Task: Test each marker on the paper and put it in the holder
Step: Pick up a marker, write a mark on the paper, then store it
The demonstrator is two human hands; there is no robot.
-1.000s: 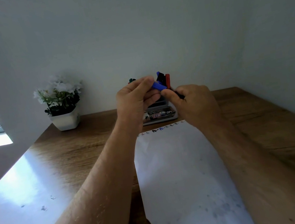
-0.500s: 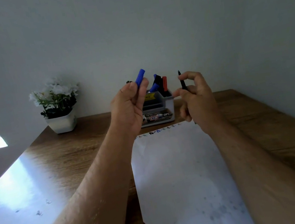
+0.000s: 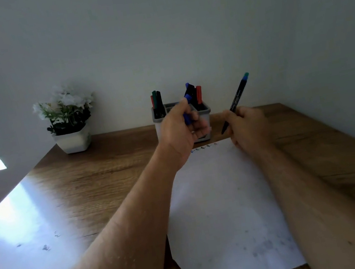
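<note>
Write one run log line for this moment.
step: marker uncapped | left hand: holds blue cap | right hand: holds marker, tip down | paper: not yet touched

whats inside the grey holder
The grey holder has red, green and black markers standing left, and blue, black and red ones right. The left hand hides its middle.

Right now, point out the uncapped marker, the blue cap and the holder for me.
uncapped marker [image 3: 237, 98], head view, middle of the black barrel above the right hand.
blue cap [image 3: 187, 118], head view, the part showing in the left hand's fingers.
holder [image 3: 205, 109], head view, right rim of the grey box.
</note>
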